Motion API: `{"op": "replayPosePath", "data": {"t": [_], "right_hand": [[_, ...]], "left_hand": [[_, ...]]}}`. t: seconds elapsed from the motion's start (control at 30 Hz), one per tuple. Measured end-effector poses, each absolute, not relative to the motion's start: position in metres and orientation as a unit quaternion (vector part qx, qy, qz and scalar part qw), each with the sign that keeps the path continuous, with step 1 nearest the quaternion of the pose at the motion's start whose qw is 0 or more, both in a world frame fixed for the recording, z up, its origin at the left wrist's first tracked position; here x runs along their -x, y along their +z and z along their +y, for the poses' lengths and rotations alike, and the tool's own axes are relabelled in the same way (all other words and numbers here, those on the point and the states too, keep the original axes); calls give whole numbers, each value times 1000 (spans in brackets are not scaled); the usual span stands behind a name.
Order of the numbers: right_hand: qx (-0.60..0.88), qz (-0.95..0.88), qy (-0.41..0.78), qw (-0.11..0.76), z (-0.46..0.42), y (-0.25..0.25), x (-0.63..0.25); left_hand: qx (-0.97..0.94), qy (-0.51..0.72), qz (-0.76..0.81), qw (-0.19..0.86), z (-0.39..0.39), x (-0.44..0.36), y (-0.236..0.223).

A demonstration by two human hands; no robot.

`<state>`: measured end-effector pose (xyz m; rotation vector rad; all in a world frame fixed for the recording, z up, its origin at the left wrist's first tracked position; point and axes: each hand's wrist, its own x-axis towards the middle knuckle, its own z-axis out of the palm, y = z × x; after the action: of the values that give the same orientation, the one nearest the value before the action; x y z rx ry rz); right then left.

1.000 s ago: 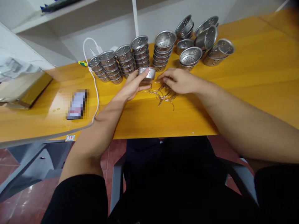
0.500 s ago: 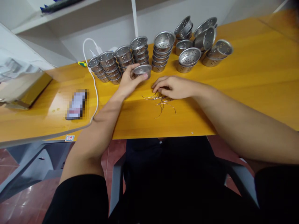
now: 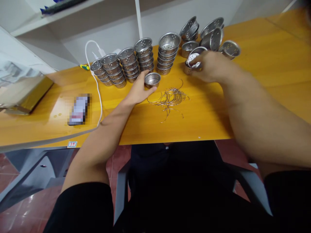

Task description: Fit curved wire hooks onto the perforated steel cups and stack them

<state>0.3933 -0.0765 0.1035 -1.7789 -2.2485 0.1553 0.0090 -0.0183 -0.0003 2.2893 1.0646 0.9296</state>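
Right hand moved from curved wires to perforated cup.
It pinched that cup's rim, the upper of 2 stacked (fingertips partly hidden), leaving the wires untouched; the left hand loosely clasped the small cup near them between thumb and fingers, its base hard to make out.

Carried stacked metal cups along the back edge of the yellow tabletop; between these and the front edge, curved wires; farther left, a phone and a cardboard box.
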Motion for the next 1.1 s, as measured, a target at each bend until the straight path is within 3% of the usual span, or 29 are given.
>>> {"op": "replayPosePath", "data": {"t": [0.2, 0.43, 0.57, 0.73, 0.93, 1.1], "right_hand": [[687, -722, 15, 81, -79, 103, -378], [712, -673, -2, 198, -108, 138, -369], [553, -771, -13, 315, -124, 144, -364], [305, -883, 102, 341, -127, 112, -327], [284, -845, 189, 412, -119, 80, -299], [279, -857, 233, 366, -116, 78, -306]], "left_hand": [[-857, 342, 344, 171, -18, -2, 10], [-878, 363, 299, 94, -29, -8, 33], [-865, 394, 289, 117, -44, -21, 39], [-852, 413, 289, 138, -56, -27, 54], [-848, 386, 323, 165, -51, -16, 64], [-851, 385, 310, 177, -45, -10, 55]]}}
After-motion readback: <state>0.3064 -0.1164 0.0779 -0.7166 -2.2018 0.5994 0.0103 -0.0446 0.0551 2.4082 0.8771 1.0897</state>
